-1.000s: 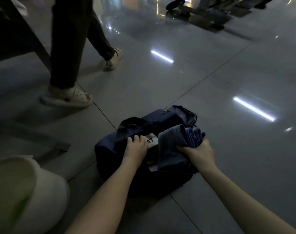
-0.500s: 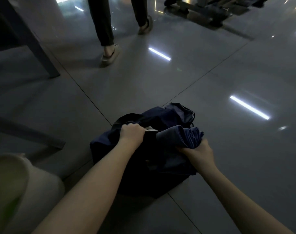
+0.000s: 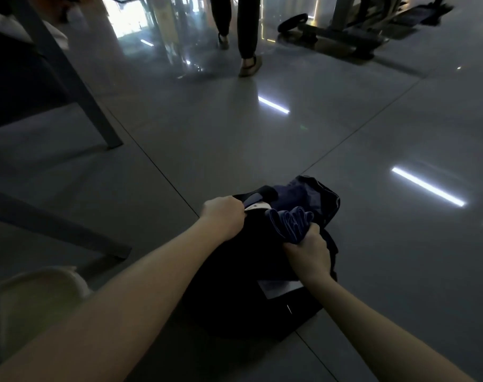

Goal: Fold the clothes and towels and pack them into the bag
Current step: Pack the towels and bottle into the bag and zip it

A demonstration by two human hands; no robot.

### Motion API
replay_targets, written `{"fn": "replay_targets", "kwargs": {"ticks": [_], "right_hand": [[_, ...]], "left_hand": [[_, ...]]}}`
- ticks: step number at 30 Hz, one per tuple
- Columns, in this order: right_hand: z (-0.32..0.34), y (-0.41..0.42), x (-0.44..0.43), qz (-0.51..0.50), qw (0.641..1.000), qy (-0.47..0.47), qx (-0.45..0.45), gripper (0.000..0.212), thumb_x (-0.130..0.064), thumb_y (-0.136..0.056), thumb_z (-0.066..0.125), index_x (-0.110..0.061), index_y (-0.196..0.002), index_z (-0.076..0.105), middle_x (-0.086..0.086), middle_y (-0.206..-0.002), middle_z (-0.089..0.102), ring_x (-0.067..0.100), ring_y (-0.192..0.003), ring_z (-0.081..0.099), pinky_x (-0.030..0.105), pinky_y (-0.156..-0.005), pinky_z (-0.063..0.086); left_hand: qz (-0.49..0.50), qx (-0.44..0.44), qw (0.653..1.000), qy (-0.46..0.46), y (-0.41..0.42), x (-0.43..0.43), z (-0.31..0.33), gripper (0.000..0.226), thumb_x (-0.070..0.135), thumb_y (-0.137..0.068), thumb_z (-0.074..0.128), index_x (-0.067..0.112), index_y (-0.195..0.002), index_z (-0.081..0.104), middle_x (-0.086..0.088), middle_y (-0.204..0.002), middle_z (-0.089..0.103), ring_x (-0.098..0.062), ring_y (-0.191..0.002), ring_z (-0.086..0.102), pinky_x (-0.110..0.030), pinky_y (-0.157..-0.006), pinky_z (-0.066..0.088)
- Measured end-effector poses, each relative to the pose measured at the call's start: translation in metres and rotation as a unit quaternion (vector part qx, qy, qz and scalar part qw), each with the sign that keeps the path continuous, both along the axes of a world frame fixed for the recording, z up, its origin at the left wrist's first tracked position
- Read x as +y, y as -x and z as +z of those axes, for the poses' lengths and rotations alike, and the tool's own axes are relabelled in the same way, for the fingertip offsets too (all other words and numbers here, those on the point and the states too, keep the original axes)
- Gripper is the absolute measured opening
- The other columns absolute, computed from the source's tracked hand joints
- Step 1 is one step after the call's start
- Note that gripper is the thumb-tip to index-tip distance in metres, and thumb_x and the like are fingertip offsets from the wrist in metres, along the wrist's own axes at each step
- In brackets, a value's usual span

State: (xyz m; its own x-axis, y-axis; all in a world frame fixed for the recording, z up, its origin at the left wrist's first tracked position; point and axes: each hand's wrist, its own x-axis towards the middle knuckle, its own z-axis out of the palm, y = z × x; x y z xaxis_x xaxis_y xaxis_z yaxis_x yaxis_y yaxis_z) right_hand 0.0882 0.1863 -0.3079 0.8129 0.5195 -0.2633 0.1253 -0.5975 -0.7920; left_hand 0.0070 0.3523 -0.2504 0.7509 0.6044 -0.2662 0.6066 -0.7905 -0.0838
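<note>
V. dark navy bag [image 3: 234, 299], nearly black, w/ white label [image 3: 258, 207] at its mouth. Plain mid-blue towel [image 3: 290, 224]. Glossy grey floor [image 3: 262, 150], thin dark tile joints, white strip reflections. Plain cream fabric [image 3: 41, 293]. Passer-by's black trousers [image 3: 245, 23].

One bag [image 3: 243, 288], one towel [image 3: 290, 222], one left hand [image 3: 224, 216], one right hand [image 3: 309, 255].

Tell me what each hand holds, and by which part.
The left hand grips the dark bag by the edge of its opening; the right hand grips the folded blue cloth by its near end.
</note>
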Motion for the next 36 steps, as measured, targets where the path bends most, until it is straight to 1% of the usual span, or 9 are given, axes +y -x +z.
{"fn": "replay_targets", "kwargs": {"ticks": [6,9,11,13,16,22,25,30,36], "right_hand": [[-0.022,0.009,0.025,-0.006,0.992,-0.008,-0.127,0.072,-0.011,-0.082,0.064,-0.004,-0.143,0.026,0.017,-0.124,0.052,0.033,-0.11,0.052,0.039,-0.084,0.047],[-0.033,0.012,0.029,0.089,0.969,0.142,-0.182,0.071,-0.021,-0.092,0.054,-0.001,-0.146,0.012,0.016,-0.138,0.041,0.03,-0.124,0.043,0.038,-0.097,0.043],[-0.037,0.015,0.028,0.129,0.956,0.213,-0.157,0.085,-0.041,-0.088,0.058,-0.003,-0.146,0.009,0.013,-0.14,0.037,0.03,-0.127,0.039,0.042,-0.099,0.038],[-0.039,0.014,0.022,0.137,0.96,0.221,-0.099,0.098,-0.052,-0.079,0.063,-0.004,-0.145,0.01,0.013,-0.138,0.037,0.033,-0.127,0.038,0.045,-0.099,0.036],[-0.04,0.004,0.014,0.141,0.966,0.204,-0.076,0.08,-0.036,-0.08,0.066,-0.002,-0.138,0.022,0.017,-0.13,0.044,0.036,-0.119,0.043,0.044,-0.091,0.042],[-0.027,-0.015,0.021,0.062,0.956,0.152,-0.245,0.046,-0.007,-0.092,0.05,0.001,-0.134,0.033,0.021,-0.127,0.046,0.037,-0.115,0.044,0.04,-0.076,0.045],[-0.029,-0.019,0.035,0.112,0.941,0.181,-0.262,0.036,-0.003,-0.094,0.044,0.0,-0.13,0.037,0.021,-0.133,0.041,0.036,-0.115,0.044,0.037,-0.073,0.046],[-0.035,-0.014,0.022,0.162,0.937,0.192,-0.243,0.044,-0.028,-0.091,0.057,-0.001,-0.123,0.044,0.018,-0.128,0.042,0.035,-0.116,0.043,0.037,-0.078,0.046],[-0.025,-0.006,-0.004,0.108,0.943,0.131,-0.287,0.038,-0.037,-0.089,0.061,-0.001,-0.102,0.06,0.016,-0.099,0.059,0.035,-0.092,0.055,0.038,-0.065,0.044]], "left_hand": [[0.02,-0.022,0.999,0.023,0.0,0.004,-0.006,0.036,0.031,-0.1,0.036,0.01,-0.11,0.063,-0.009,-0.112,0.061,-0.029,-0.1,0.06,-0.032,-0.072,0.042],[0.021,-0.029,0.999,0.023,-0.003,0.002,-0.004,0.037,0.034,-0.1,0.036,0.01,-0.112,0.063,-0.009,-0.112,0.061,-0.03,-0.099,0.06,-0.033,-0.073,0.043],[0.02,-0.032,0.999,0.025,-0.005,0.002,-0.002,0.037,0.033,-0.1,0.037,0.01,-0.109,0.064,-0.008,-0.11,0.062,-0.03,-0.097,0.06,-0.032,-0.071,0.043],[0.018,-0.033,0.999,0.029,-0.007,0.001,-0.001,0.035,0.032,-0.1,0.037,0.011,-0.106,0.064,-0.008,-0.107,0.062,-0.029,-0.094,0.06,-0.032,-0.069,0.042],[0.014,-0.029,0.999,0.033,-0.009,0.001,0.001,0.035,0.032,-0.099,0.038,0.011,-0.106,0.064,-0.007,-0.106,0.063,-0.028,-0.092,0.061,-0.032,-0.069,0.042],[0.005,-0.001,0.998,0.058,-0.015,0.006,0.012,0.034,0.037,-0.098,0.04,0.013,-0.112,0.061,-0.006,-0.113,0.059,-0.029,-0.101,0.058,-0.035,-0.077,0.046],[0.008,0.013,0.998,0.066,-0.014,0.007,0.01,0.036,0.04,-0.098,0.041,0.014,-0.112,0.061,-0.006,-0.114,0.059,-0.029,-0.101,0.058,-0.037,-0.08,0.048],[0.002,0.035,0.997,0.071,-0.008,-0.002,0.001,0.036,0.035,-0.1,0.038,0.011,-0.115,0.06,-0.01,-0.117,0.06,-0.03,-0.103,0.058,-0.038,-0.08,0.046],[0.011,0.05,0.994,0.095,0.0,-0.013,-0.001,0.042,0.04,-0.101,0.034,0.012,-0.121,0.058,-0.009,-0.119,0.059,-0.029,-0.105,0.058,-0.037,-0.083,0.046]]}}
